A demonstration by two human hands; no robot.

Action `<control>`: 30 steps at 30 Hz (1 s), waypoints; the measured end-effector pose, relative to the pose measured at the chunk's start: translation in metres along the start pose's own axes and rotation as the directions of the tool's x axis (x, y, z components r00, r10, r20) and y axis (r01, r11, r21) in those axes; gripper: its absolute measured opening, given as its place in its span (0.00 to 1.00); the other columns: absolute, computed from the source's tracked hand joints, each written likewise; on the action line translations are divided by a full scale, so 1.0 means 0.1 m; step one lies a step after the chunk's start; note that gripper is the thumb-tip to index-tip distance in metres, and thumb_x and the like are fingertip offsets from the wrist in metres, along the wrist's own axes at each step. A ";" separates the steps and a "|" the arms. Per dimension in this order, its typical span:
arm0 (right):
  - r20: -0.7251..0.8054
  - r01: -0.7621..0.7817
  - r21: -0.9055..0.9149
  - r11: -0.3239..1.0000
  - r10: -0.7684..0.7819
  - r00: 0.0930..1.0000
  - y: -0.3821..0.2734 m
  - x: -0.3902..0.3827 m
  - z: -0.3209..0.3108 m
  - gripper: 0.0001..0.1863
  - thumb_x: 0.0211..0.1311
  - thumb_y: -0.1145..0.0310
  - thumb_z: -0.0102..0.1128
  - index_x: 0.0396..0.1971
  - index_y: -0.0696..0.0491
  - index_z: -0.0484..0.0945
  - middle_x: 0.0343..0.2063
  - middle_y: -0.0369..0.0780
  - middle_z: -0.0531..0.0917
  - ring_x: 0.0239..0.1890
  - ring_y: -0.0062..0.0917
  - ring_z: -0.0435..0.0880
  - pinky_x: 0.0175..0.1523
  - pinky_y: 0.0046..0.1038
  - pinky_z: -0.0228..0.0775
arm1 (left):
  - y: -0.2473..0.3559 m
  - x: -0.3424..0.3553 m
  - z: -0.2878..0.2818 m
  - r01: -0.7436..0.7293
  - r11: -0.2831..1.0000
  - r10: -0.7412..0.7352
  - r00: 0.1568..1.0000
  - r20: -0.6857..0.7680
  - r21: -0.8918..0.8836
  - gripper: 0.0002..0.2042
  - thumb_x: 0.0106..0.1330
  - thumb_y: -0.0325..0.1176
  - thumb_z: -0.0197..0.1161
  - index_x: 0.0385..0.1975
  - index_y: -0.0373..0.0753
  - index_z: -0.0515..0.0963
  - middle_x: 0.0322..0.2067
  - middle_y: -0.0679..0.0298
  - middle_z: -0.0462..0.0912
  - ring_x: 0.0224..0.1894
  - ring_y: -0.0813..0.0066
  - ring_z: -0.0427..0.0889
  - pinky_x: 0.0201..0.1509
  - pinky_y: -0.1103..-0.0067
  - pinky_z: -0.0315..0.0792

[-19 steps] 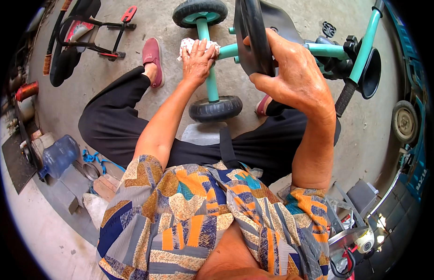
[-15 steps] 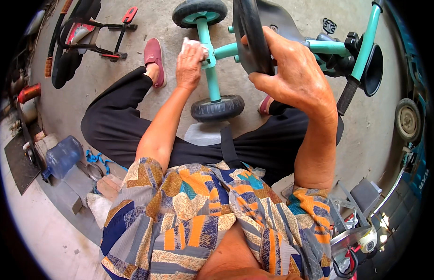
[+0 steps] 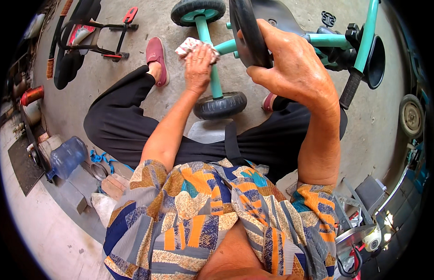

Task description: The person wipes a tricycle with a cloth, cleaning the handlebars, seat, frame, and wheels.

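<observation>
A teal-framed tricycle [image 3: 216, 82] with black wheels [image 3: 220, 105] lies before me, its handlebar [image 3: 367, 42] and grip off to the right. My left hand [image 3: 199, 65] presses a white, red-patterned cloth [image 3: 190, 45] onto the junction of the rear axle and the main tube, its fingers together over the cloth. My right hand [image 3: 291, 70] is closed round the rim of the black plastic seat [image 3: 252, 35], thumb beneath and fingers partly hidden behind it, holding it at an angle above the frame.
Another black folding frame [image 3: 70, 51] with red pieces lies upper left. At lower left are a blue water jug [image 3: 68, 156], bricks [image 3: 113, 185] and blue strap [image 3: 98, 158]. A loose wheel [image 3: 411, 116] stands at right, above assorted metal items. Concrete floor [image 3: 361, 133] surrounds my spread legs.
My left hand and cloth have moved over the axle junction, dipping left and then back right. The view has shifted slightly; my right hand keeps its grip on the seat.
</observation>
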State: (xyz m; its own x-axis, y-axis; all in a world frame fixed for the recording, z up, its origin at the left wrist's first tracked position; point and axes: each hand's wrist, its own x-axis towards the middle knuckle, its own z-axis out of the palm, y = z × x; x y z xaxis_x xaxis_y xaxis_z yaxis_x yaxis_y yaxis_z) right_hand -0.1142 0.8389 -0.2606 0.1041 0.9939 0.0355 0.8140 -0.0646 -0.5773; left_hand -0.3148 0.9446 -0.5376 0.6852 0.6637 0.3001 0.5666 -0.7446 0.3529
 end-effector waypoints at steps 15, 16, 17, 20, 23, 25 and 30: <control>-0.022 0.038 -0.016 0.999 -0.038 0.999 -0.03 0.03 0.03 0.22 0.41 0.70 0.61 0.42 0.55 0.76 0.20 0.46 0.76 0.22 0.40 0.76 0.31 0.36 0.69 | -0.04 0.37 -0.02 0.221 0.899 -0.254 0.966 -0.039 -0.379 0.16 0.63 0.32 0.54 0.51 0.39 0.75 0.53 0.54 0.75 0.57 0.56 0.71 0.62 0.66 0.62; -0.009 0.029 -0.016 0.999 -0.029 1.000 -0.02 0.03 0.03 0.22 0.40 0.71 0.61 0.43 0.55 0.76 0.20 0.46 0.76 0.22 0.40 0.76 0.31 0.36 0.69 | 0.08 0.31 0.03 0.179 0.965 -0.190 0.981 -0.040 -0.194 0.18 0.62 0.32 0.56 0.53 0.41 0.75 0.56 0.56 0.74 0.61 0.58 0.69 0.65 0.64 0.59; 0.005 0.021 -0.016 1.000 -0.021 1.000 -0.02 0.03 0.02 0.23 0.40 0.71 0.61 0.43 0.54 0.76 0.20 0.46 0.76 0.22 0.40 0.76 0.31 0.36 0.69 | 0.15 0.24 0.09 0.129 0.992 -0.129 0.991 -0.029 -0.002 0.19 0.61 0.32 0.57 0.54 0.43 0.74 0.59 0.58 0.72 0.64 0.59 0.66 0.67 0.62 0.56; 0.009 0.010 -0.004 1.000 -0.010 1.000 -0.03 0.03 0.02 0.23 0.40 0.71 0.61 0.43 0.54 0.76 0.21 0.46 0.77 0.22 0.40 0.76 0.31 0.36 0.69 | 0.04 0.05 0.12 0.101 0.993 -0.101 0.995 -0.007 -0.068 0.22 0.60 0.29 0.58 0.57 0.46 0.73 0.63 0.62 0.68 0.69 0.60 0.60 0.69 0.60 0.51; -0.055 0.056 -0.016 0.998 -0.057 0.997 -0.01 0.01 0.04 0.20 0.40 0.70 0.61 0.40 0.56 0.75 0.20 0.46 0.76 0.22 0.42 0.76 0.31 0.36 0.69 | -0.15 -0.06 0.00 0.108 0.988 -0.112 0.993 -0.034 -0.115 0.21 0.60 0.25 0.57 0.54 0.46 0.77 0.64 0.59 0.68 0.69 0.58 0.59 0.70 0.64 0.51; -0.049 0.058 -0.003 0.998 -0.058 0.997 -0.03 0.01 0.05 0.19 0.41 0.70 0.61 0.37 0.57 0.73 0.19 0.47 0.75 0.22 0.43 0.75 0.30 0.36 0.68 | -0.31 -0.11 0.03 0.177 0.966 -0.202 0.971 -0.126 -0.188 0.20 0.59 0.24 0.56 0.52 0.45 0.78 0.63 0.58 0.68 0.69 0.57 0.59 0.71 0.66 0.50; -0.081 0.108 -0.022 0.994 -0.110 0.991 -0.05 0.04 0.07 0.17 0.41 0.69 0.60 0.34 0.58 0.71 0.18 0.47 0.73 0.21 0.44 0.75 0.29 0.38 0.68 | -0.44 0.06 0.02 0.250 0.190 -0.718 0.695 0.039 -0.949 0.16 0.64 0.20 0.48 0.49 0.31 0.77 0.46 0.57 0.81 0.46 0.68 0.81 0.51 0.77 0.75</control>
State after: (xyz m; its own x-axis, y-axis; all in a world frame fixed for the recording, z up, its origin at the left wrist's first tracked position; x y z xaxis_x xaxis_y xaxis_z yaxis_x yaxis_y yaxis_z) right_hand -0.1223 0.8438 -0.2634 0.0603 0.9845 0.1644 0.8329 0.0412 -0.5519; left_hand -0.3347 0.9819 -0.5532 0.0878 0.9930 -0.0791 -0.1554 0.0921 0.9835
